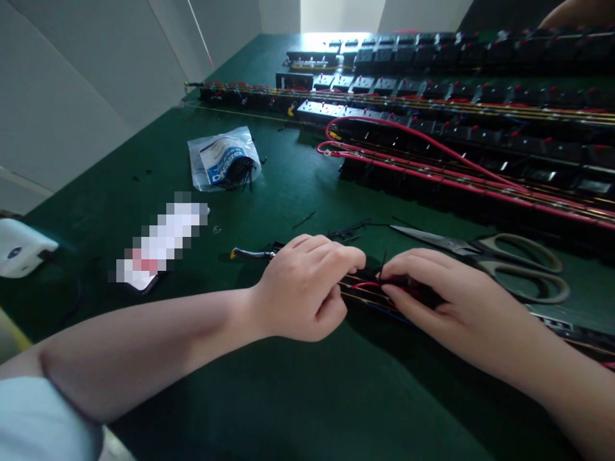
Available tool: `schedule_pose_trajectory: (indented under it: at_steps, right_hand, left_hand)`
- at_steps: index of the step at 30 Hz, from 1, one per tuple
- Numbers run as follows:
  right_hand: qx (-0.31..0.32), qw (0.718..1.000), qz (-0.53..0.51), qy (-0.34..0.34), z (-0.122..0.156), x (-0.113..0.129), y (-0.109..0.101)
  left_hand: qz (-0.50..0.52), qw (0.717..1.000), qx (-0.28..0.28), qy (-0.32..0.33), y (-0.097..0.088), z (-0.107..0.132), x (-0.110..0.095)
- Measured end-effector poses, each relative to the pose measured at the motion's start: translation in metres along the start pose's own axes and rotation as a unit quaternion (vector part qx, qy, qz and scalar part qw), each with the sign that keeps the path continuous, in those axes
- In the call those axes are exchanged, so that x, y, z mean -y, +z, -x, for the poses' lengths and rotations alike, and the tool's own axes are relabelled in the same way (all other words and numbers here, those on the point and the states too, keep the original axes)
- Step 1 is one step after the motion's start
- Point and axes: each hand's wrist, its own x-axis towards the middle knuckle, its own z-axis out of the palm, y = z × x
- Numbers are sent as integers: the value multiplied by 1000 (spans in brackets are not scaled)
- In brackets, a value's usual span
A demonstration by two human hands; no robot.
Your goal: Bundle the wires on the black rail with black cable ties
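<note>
A dark strip with red, copper-coloured and blue wires (361, 296) lies across the table under both hands. My left hand (302, 288) is closed over its left part, with the fingers curled in; what they grip is hidden. My right hand (456, 301) reaches to the wires from the right, thumb and fingertips pinching a thin black cable tie (384, 264) that sticks up. To the left of my left hand, a black lead with a yellow end (247, 254) pokes out. Loose black cable ties (346, 230) lie just beyond my hands.
Scissors with grey handles (487, 248) lie open behind my right hand. A plastic bag of cable ties (223, 160) and a blurred-out phone (158, 246) are at left, near a white device (24, 248). Long wired black assemblies (461, 137) fill the back right.
</note>
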Motion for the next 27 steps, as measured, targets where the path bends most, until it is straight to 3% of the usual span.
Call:
schedule_pose_trajectory:
  at_steps: [11,19,23,27]
  right_hand:
    - [2,1000,-21,9,1,1,-3]
    - [-11,998,-57,7,3,2,-5]
    - [17,996,-80,-20,0,1,-5]
    - [9,994,-105,8,-3,1,-5]
  left_hand:
    - [-8,999,50,-4,-3,-1,-3]
    - [-19,994,90,58,-3,-4,-4]
    - [-40,989,116,79,-3,-5,-5]
    - [-52,986,138,73,-5,-5,-6]
